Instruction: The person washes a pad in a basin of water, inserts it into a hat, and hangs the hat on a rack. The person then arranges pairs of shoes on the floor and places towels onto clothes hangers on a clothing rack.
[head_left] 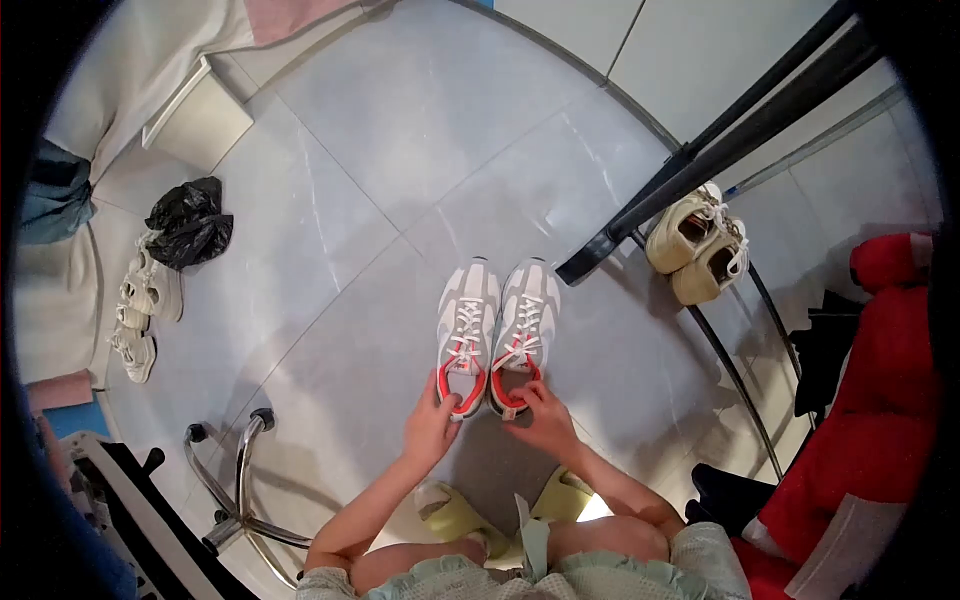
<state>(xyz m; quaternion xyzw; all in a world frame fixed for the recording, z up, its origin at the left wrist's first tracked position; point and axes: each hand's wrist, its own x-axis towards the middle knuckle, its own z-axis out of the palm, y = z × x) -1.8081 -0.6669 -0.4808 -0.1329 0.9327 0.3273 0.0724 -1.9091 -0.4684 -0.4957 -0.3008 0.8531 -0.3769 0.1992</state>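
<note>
A pair of grey and white sneakers, the left sneaker [467, 312] and the right sneaker [527, 314], stands side by side on the floor, toes pointing away from me. Both have white laces and a red-orange lining. My left hand [432, 424] is closed on the heel of the left sneaker, thumb at the collar's rim. My right hand [545, 420] pinches the heel collar of the right sneaker with thumb and fingers. On my feet are yellow-green slippers [562, 496], partly hidden by my arms and clothes.
Beige shoes [695, 245] rest at the right near a black metal leg [660, 190]. At the left are white shoes [150, 290], a black plastic bag [190, 222] and a white bin [200, 120]. A chrome chair base [240, 510] stands lower left; red fabric [875, 400] lies right.
</note>
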